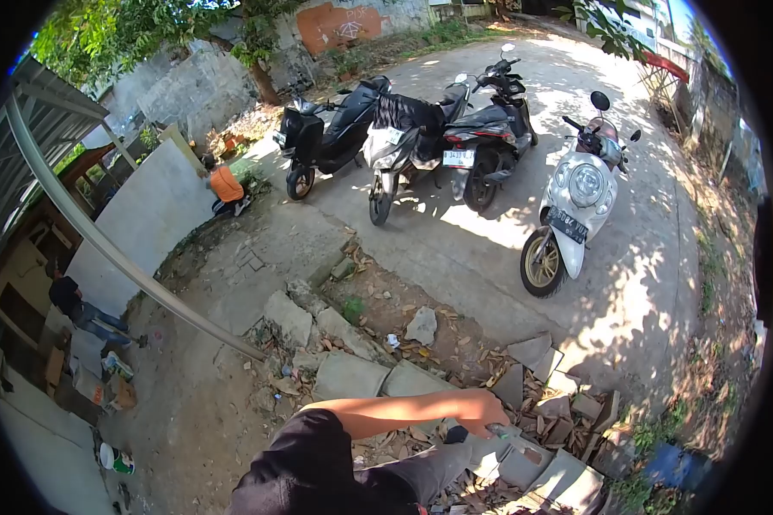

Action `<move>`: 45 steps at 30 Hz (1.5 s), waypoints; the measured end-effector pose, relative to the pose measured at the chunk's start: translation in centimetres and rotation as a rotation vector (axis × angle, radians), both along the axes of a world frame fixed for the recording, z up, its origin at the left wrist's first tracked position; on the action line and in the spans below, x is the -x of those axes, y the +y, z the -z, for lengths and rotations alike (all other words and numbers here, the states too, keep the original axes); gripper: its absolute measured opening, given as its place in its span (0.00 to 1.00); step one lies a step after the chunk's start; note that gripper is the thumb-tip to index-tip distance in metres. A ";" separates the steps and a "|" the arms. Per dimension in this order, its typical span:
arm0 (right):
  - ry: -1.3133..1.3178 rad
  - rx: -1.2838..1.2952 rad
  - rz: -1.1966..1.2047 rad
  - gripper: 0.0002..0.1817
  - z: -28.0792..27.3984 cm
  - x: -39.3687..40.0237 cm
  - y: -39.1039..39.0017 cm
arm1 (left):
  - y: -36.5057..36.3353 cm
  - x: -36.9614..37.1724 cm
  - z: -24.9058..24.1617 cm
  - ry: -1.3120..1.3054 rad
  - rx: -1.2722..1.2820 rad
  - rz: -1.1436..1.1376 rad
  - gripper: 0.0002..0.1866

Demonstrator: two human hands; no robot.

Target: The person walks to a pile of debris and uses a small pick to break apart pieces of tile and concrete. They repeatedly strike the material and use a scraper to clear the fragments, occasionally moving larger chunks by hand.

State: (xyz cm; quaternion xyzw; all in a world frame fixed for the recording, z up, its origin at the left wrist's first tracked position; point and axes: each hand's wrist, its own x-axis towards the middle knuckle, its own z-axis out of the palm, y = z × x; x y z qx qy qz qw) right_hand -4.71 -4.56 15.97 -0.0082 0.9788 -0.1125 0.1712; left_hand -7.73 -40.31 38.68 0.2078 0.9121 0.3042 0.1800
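My left hand (483,410) reaches across the lower middle, its fingers closed around something small that I cannot make out. Below and beside it lie broken grey tiles (524,463) among dry leaves. The bare forearm comes out of a black sleeve (305,455), and my grey-trousered leg (425,472) stretches beneath it. My right hand is out of the frame.
Several motorbikes, including a silver scooter (586,193), stand on the concrete. A person in orange (226,184) crouches by the white wall (167,202); another in black (64,294) is at the left. A metal pole (137,270) slants down; rubble (288,318) lies ahead.
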 end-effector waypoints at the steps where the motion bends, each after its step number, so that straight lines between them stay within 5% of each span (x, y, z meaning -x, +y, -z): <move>1: -0.009 0.003 -0.029 0.20 -0.6 1.7 -2.1 | -0.4 -0.1 0.2 -0.041 -0.008 0.007 0.16; 9: -0.073 0.054 -0.155 0.19 -3.6 8.5 -14.8 | -17.4 -5.4 5.1 -0.330 0.164 -0.444 0.20; 11: -0.090 0.071 -0.173 0.19 -4.2 8.8 -17.2 | -21.0 -6.4 2.5 -0.339 0.042 -0.603 0.20; 17: -0.115 0.079 -0.197 0.19 -6.3 11.2 -21.9 | -30.0 -13.9 7.4 -0.290 0.199 -0.919 0.21; 19: -0.104 0.055 -0.199 0.20 -6.8 12.6 -21.6 | -30.5 -15.5 6.9 -0.641 0.069 -1.137 0.22; 23: -0.095 -0.046 -0.199 0.20 -7.2 15.3 -12.6 | -28.7 -18.1 11.8 -0.510 0.098 -1.233 0.21; 25: -0.115 -0.118 -0.169 0.20 -8.8 15.9 -9.4 | -26.0 -17.4 10.0 -0.539 -0.045 -1.313 0.19; 27: -0.162 -0.177 -0.146 0.20 -9.8 15.3 -7.9 | -22.3 -19.9 13.3 -0.437 -0.157 -1.376 0.18; 35: -0.348 -0.344 0.016 0.20 -12.3 13.5 -7.8 | -17.1 -31.4 6.8 -0.888 -0.314 -1.762 0.13; 39: -0.435 -0.410 0.081 0.20 -12.5 14.1 -10.7 | -21.3 -36.1 2.8 -0.774 -0.465 -2.216 0.13; 40: -0.262 -0.239 0.092 0.23 -11.2 14.0 -11.7 | -22.8 -35.8 1.7 -0.771 -0.460 -2.214 0.13; 43: -0.358 -0.103 0.107 0.23 -9.4 15.0 -15.6 | -26.4 -35.5 -0.7 -0.659 -0.421 -2.322 0.12; 45: -0.465 -0.105 0.058 0.24 -6.0 16.1 -15.5 | -27.3 -35.3 -1.5 -0.537 -0.186 -2.163 0.11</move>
